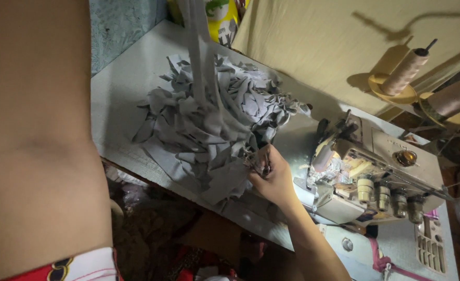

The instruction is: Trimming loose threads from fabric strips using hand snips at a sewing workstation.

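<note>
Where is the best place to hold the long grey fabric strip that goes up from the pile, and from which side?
Probably grip the grey strip on its taut stretch above the pile of grey pieces, coming from the open table side. There it hangs free and flat; lower down it disappears among tangled pieces.

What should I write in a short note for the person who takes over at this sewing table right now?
Right hand: closed on small scissors and a grey strip at the edge of the pile of grey fabric strips.
Left hand: out of view; only the raised arm shows, and one long strip runs up out of frame.
Pile lies on the table, left of the overlock machine. Thread cones stand behind.
Done: many strips are heaped.
Left: cannot tell how many.
</note>
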